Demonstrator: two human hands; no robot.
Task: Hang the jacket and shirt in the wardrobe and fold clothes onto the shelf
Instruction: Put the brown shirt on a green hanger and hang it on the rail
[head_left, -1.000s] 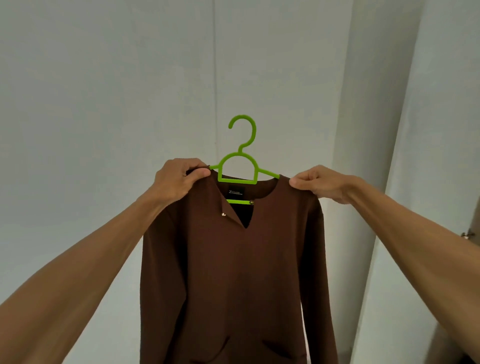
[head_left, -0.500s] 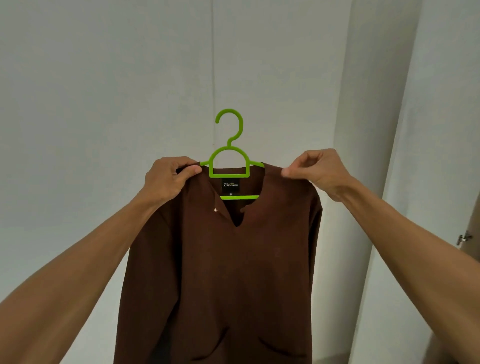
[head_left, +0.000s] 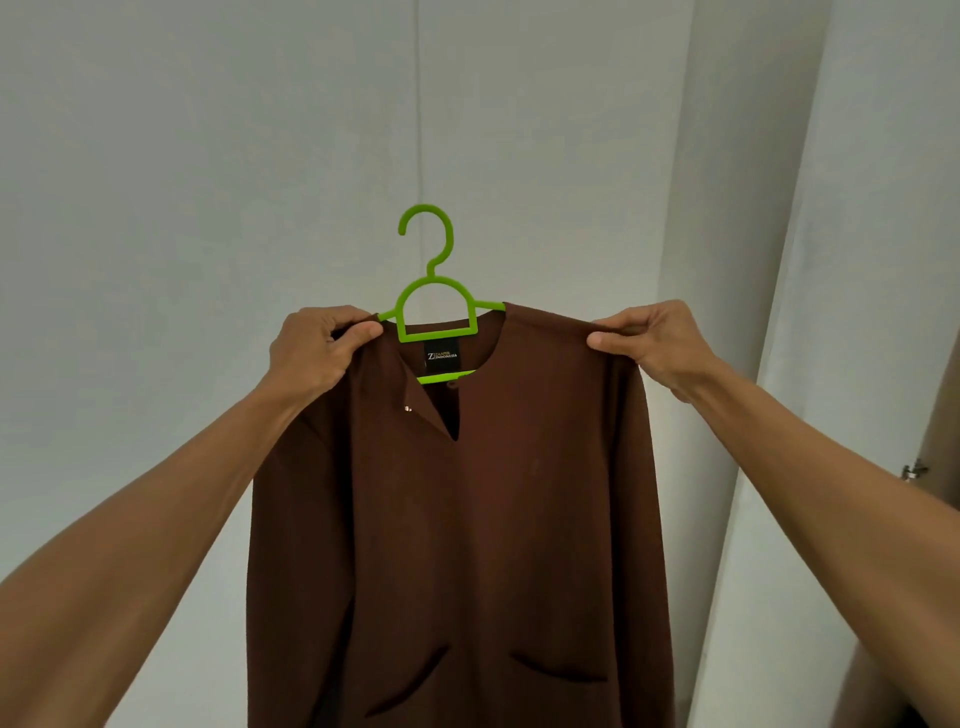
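The shirt hangs at frame centre on a green hanger whose bar runs left to right, the left hand pinching one shoulder and the right hand the other, the hook rising between them, closer to the left hand.
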